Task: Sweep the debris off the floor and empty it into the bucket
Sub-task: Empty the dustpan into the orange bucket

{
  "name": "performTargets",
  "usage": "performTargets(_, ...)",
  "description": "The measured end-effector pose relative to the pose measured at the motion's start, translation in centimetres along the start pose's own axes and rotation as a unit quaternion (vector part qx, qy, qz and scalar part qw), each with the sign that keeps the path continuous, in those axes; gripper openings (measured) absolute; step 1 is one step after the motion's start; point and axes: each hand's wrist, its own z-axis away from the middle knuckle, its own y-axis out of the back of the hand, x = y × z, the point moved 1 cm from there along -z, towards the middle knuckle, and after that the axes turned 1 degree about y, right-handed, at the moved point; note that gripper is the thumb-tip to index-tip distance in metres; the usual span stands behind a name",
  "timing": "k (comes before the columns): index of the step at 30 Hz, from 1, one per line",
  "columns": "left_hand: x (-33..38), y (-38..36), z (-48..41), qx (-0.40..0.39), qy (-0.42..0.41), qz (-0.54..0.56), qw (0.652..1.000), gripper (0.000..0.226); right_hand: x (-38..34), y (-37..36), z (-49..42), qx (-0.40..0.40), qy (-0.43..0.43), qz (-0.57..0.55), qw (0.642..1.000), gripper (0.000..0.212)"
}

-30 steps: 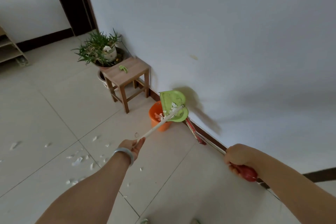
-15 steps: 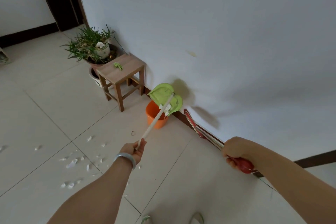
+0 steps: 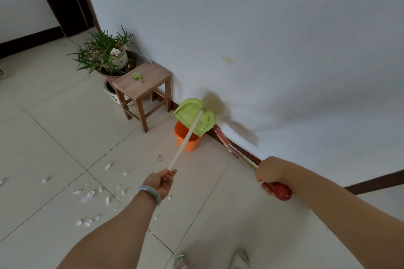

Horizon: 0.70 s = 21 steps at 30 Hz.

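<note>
Dustpan (image 3: pixel 188 113), green, hangs tilted over the orange bucket (image 3: pixel 192 144), with its lower edge above the bucket's opening. The bucket stands on the tiled floor (image 3: pixel 54 137) against the dark baseboard (image 3: pixel 244 152), just right of a wooden stool (image 3: pixel 142 82).

Left hand (image 3: pixel 160 182), with a pale bangle (image 3: pixel 149 192) at the wrist, has its fingers curled around the near end of the dustpan's long white handle (image 3: pixel 185 140). Right hand (image 3: pixel 270 172) is closed in a fist on the broom (image 3: pixel 280 190) at its red grip. The broom's shaft runs along the baseboard towards the bucket, and its far end lies low beside the wall.

Debris (image 3: pixel 87 195) (white scraps, scattered) lies on the tiles to the near left, well apart from the bucket. A small ring (image 3: pixel 160 157) lies on the floor near the bucket.

A green clip (image 3: pixel 138 77) rests on the stool top. A potted plant (image 3: pixel 102 54) stands behind the stool, on the far left. Two shoe tips (image 3: pixel 239 260) show at the near edge.
</note>
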Motion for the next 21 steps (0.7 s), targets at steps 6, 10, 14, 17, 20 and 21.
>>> performTargets(6, 0.0, -0.4, 0.0, -0.014, -0.002, -0.008, 1.0, 0.021, 0.1, -0.1, -0.4, -0.012, 0.003, 0.002, 1.0, 0.011)
performTargets(10, 0.8, -0.8, -0.3, -0.016, -0.006, 0.01, 1.0, 0.024, 0.5, -0.1, -0.3, -0.007, -0.007, -0.021, 1.0, 0.013)
performTargets(14, 0.5, -0.7, -0.3, -0.017, 0.0, 0.008, 1.0, 0.023, 0.3, -0.2, -0.7, -0.004, -0.003, -0.026, 1.0, 0.012)
performTargets(17, -0.1, -0.5, -0.2, -0.014, 0.009, 0.002, 1.0, 0.023, 0.1, -0.3, -1.2, -0.009, 0.01, -0.011, 1.0, 0.011)
performTargets(20, 0.2, -0.5, 0.1, -0.014, 0.007, 0.004, 1.0, 0.023, 0.0, -0.3, -1.5, -0.011, 0.014, -0.003, 1.0, 0.01)
performTargets(21, 0.5, -0.5, 0.1, -0.015, 0.005, 0.008, 1.0, 0.023, -0.1, -0.4, -1.6, -0.013, 0.012, 0.004, 1.0, 0.01)
